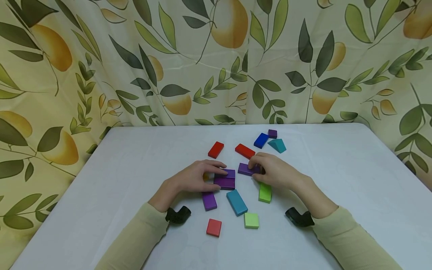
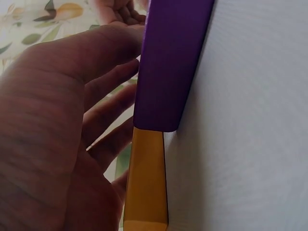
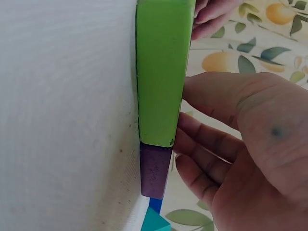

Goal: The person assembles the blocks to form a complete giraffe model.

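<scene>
In the head view my left hand (image 1: 194,175) lies over two purple blocks set side by side, a far one (image 1: 231,173) and a near one (image 1: 224,183). Its fingers reach out nearly straight over the far block, and its thumb touches the near one. An orange block (image 2: 147,180) shows beneath that palm in the left wrist view. With curled fingers, my right hand (image 1: 277,169) pinches another purple block (image 1: 244,169) lying flat, a small gap away from the pair. A green block (image 1: 265,193) lies just below the right hand.
Nearer me lie a purple block (image 1: 209,201), a blue block (image 1: 237,203), a light green square (image 1: 251,220) and a red square (image 1: 214,227). Farther back are two red blocks (image 1: 216,149), a dark blue block (image 1: 261,140), a small purple block (image 1: 272,133) and a teal triangular block (image 1: 278,145).
</scene>
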A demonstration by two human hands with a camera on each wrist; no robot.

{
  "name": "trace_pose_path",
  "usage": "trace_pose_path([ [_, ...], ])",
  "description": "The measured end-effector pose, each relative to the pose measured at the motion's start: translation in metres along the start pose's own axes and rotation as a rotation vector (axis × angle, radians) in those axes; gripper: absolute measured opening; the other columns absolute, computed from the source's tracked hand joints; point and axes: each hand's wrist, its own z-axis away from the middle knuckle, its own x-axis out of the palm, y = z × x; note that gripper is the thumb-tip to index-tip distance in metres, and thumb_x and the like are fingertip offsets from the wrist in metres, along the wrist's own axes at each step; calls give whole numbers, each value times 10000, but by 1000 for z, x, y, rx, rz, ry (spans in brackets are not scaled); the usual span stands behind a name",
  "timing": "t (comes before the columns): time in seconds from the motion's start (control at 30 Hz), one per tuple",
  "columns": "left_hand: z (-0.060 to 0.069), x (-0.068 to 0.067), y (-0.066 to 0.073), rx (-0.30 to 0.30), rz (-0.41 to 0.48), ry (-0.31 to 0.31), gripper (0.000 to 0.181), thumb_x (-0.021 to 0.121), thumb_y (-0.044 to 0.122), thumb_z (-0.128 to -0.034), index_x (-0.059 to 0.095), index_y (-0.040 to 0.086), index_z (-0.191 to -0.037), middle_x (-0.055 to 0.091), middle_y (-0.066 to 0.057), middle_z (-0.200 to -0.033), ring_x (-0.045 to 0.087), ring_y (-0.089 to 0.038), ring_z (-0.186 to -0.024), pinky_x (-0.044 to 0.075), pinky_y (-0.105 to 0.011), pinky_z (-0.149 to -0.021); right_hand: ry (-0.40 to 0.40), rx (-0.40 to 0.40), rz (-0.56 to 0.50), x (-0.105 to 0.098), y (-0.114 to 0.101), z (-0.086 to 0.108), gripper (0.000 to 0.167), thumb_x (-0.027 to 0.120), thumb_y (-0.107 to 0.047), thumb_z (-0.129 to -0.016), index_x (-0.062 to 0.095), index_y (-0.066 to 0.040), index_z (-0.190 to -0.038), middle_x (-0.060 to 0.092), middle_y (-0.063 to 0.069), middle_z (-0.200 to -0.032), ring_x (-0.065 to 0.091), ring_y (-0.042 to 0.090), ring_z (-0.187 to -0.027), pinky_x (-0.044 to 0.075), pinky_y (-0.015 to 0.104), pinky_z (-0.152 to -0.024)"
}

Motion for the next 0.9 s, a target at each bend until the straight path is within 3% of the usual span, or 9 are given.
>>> trace_pose_path([
  [0.23, 2, 1, 1, 2, 0, 35, 388, 748, 211, -918, 708, 153, -1299, 545, -35, -1416, 455, -229, -1339, 413, -426, -1089, -28, -6, -15, -1, -3, -1, 196, 759, -56, -890, 696, -92, -1072, 653, 10, -1015, 588, 212, -942, 551, 400, -875],
  [0.9, 1, 2, 3, -13, -26, 16, 370, 750, 216, -917, 720, 180, -1284, 561, 1, -1395, 470, -182, -1312, 433, -376, -1065, -146, -74, -94, -6, -9, 10, 186, 791, -104, -879, 727, -159, -1045, 659, -63, -997, 583, 174, -897, 533, 363, -826],
])
